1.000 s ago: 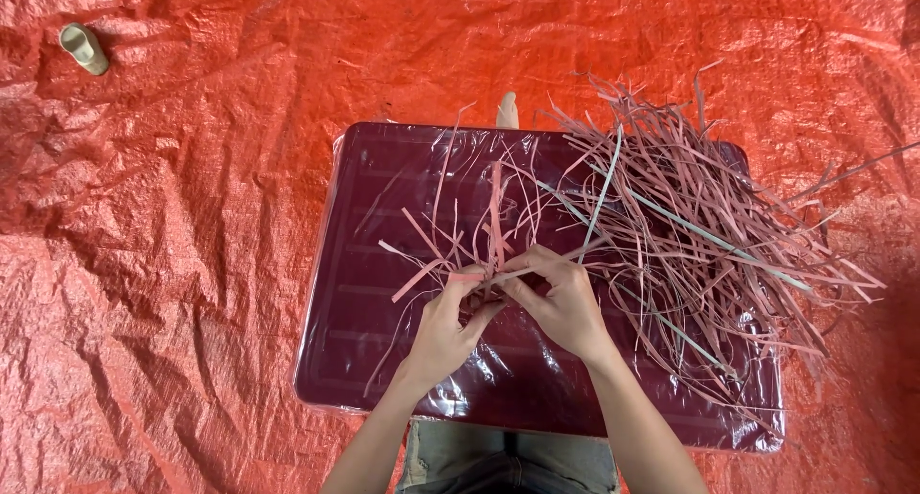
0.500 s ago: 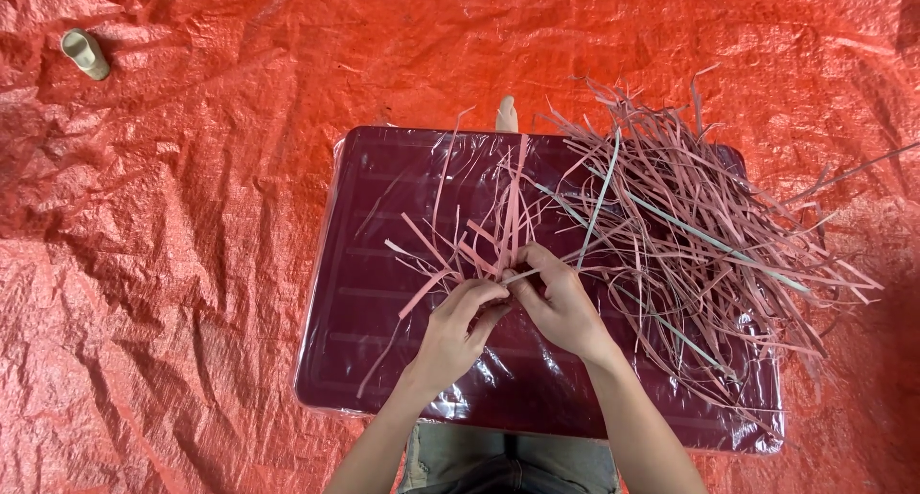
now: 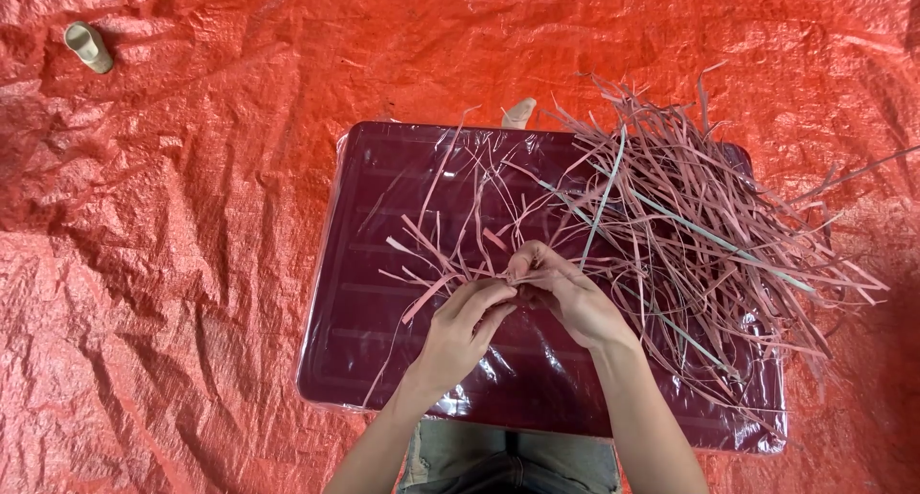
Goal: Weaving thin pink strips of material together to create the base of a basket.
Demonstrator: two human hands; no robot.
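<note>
Both arms are bare all the way up from the bottom edge of the frame, no sleeves showing at all. Left hand (image 3: 460, 331) and right hand (image 3: 565, 298) are bare too: no gloves, no rings, no watch or bracelet on either wrist as far as I can see. Slim forearms, fingernails look short and plain. Down between the arms there's a bit of grey-green trousers (image 3: 508, 460), kind of faded, with a seam running down the middle.
</note>
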